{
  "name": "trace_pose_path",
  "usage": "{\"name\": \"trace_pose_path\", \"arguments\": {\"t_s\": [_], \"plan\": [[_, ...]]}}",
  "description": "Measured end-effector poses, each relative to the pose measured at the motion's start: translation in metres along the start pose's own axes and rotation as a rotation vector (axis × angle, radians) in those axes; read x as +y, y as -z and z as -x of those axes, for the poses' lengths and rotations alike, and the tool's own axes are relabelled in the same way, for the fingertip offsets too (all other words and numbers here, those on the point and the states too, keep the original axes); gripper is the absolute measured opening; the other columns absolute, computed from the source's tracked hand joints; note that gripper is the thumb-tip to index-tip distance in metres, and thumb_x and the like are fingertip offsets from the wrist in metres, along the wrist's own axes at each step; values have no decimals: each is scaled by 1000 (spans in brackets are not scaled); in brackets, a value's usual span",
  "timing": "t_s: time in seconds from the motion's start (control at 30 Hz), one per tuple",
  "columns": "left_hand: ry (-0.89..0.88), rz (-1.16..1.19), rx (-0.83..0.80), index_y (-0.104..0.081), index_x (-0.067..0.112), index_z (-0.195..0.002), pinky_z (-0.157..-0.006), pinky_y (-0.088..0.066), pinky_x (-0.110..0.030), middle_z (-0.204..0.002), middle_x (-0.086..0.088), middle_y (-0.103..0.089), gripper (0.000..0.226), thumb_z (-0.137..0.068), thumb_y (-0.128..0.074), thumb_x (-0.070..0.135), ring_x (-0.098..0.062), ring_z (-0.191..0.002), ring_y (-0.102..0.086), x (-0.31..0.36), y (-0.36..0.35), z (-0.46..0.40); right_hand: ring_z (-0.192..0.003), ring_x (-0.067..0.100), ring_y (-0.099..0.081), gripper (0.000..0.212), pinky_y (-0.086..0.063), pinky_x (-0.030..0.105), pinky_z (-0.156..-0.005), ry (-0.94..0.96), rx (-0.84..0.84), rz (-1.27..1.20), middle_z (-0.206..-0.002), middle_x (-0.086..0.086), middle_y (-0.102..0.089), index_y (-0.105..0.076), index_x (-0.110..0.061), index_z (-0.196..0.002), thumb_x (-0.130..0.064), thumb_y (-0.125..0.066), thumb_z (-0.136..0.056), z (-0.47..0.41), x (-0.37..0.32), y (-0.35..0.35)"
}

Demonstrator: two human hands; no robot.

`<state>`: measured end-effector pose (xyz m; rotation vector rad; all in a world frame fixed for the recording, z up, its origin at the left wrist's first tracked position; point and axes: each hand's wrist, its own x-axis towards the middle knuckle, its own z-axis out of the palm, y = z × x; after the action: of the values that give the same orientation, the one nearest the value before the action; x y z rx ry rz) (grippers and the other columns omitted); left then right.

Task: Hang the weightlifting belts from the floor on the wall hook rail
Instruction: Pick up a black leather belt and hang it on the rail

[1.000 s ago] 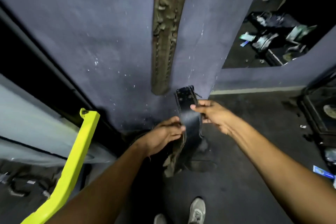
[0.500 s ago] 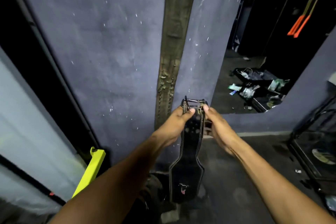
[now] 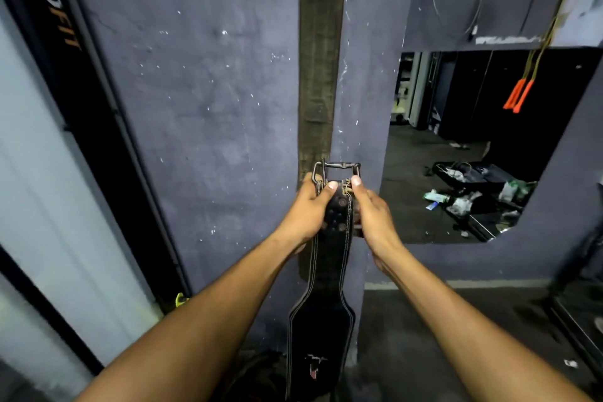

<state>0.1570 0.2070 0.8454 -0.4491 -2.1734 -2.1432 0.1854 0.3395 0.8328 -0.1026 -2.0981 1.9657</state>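
We've raised black belt [image 3: 321,274] off floor since a second ago; left hand [image 3: 305,210], right hand [image 3: 372,210] pinch strap under buckle [image 3: 336,170]. Hook rail probably above view.

Matt, seemingly leather belt [image 3: 321,320], metal buckle [image 3: 336,167]

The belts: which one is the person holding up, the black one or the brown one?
The black belt. Both hands, left hand and right hand, grip it under its metal buckle. The brown belt hangs flat on the wall behind it.
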Motion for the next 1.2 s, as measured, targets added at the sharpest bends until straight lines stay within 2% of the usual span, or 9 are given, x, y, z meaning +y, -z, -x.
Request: {"name": "trace_pose_path", "arguments": {"t_s": [0.1,0.27,0.43,0.57,0.63,0.83,0.93,1.03,1.2], "plan": [[-44,31,21,-53,3,-127,-92,-56,-25,-115,-9,-70,25,-107,-49,18,-16,-104,-67,21,5,5,-103,27,-73,80,-57,49,-96,184,-13,73,-102,7,-79,-72,-14,-109,-84,-47,-82,11,-7,-8],[-205,91,67,-55,13,-104,-88,-53,-20,-102,-8,-65,8,-107,-48,10,-12,-93,-63,74,12,19,-109,-21,-60,39,-45,1,-85,380,-115,184,-110,-42,-67,-57,-48,-132,-59,-59,-94,25,-21,-18],[-285,132,15,-51,10,-110,-83,-53,-20,-95,0,-67,6,-108,-47,14,-7,-87,-64,137,27,16,-125,-9,-59,40,-47,13,-101,584,-71,77,-134,-29,-65,-52,-37,-143,-38,-56,-104,20,-77,-27],[-217,108,-158,-45,5,-135,-99,-56,-26,-122,-6,-70,33,-108,-49,24,-12,-116,-69,162,52,18,-126,-12,-57,37,-43,9,-103,669,-34,10,-131,-38,-62,-50,-52,-138,-37,-55,-104,9,-140,-32],[-144,104,-225,-45,7,-141,-106,-54,-35,-134,-10,-68,39,-108,-49,27,-21,-125,-66,156,61,22,-128,-5,-58,36,-44,19,-109,706,-23,-21,-134,-29,-64,-51,-45,-139,-36,-54,-105,2,-166,-36],[-244,-54,-68,-65,1,-95,-80,-44,-45,-87,-15,-57,41,-106,-51,38,-29,-82,-52,147,65,22,-117,9,-67,26,-52,32,-103,794,-1,-25,-123,-13,-72,-62,-31,-129,-30,-57,-103,-8,-212,-54],[-234,30,-105,-66,-8,-96,-78,-50,-41,-85,-17,-63,42,-105,-55,32,-27,-82,-59,152,72,20,-114,6,-68,25,-52,27,-99,788,38,-52,-118,-16,-74,-63,-28,-126,-26,-57,-103,-3,-223,-60],[-171,-76,-247,-63,-6,-93,-74,-49,-31,-84,-12,-59,37,-100,-64,30,-20,-80,-57,126,91,27,-122,17,-67,29,-51,44,-109,764,58,-115,-129,-2,-72,-61,-17,-133,-21,-56,-104,-5,-239,-56],[-165,-38,-223,-56,-24,-103,-84,-37,-43,-95,-16,-60,50,-100,-65,25,-27,-92,-51,96,103,30,-122,28,-67,32,-49,55,-109,721,75,-159,-129,10,-71,-59,-8,-135,-16,-55,-105,-9,-264,-55]]}}
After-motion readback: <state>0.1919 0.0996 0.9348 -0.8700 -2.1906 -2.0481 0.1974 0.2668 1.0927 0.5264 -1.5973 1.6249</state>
